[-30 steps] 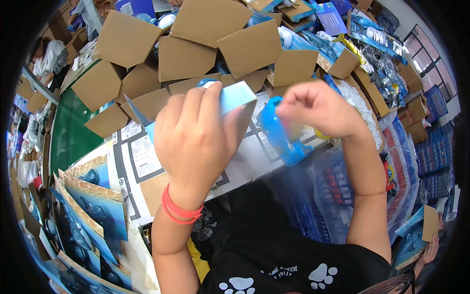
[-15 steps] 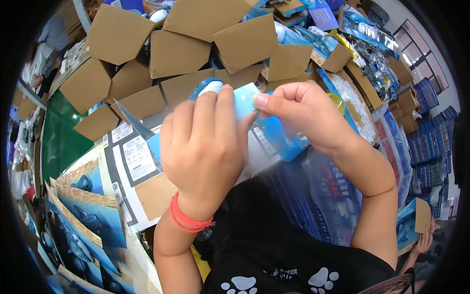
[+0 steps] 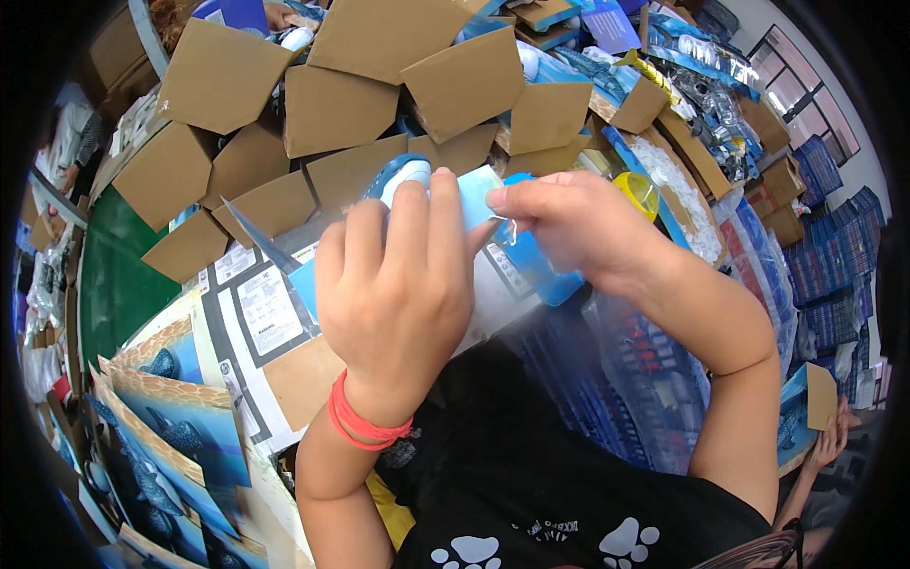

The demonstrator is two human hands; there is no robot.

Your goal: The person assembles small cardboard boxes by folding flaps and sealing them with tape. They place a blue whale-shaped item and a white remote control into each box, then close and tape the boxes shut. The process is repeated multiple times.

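My left hand [image 3: 393, 270] is clasping the light-blue box [image 3: 481, 192] beneath its fingers. My right hand [image 3: 590, 226] is touching the end just right of that grip; whether it is pinching anything, I cannot tell. Left-hand slackening would be risking a twisted box.

On the right side of this room, I see a bright, dark-framed window [image 3: 789, 78] in the pale wall [image 3: 752, 25]; a green surface [image 3: 121, 270] lies left.
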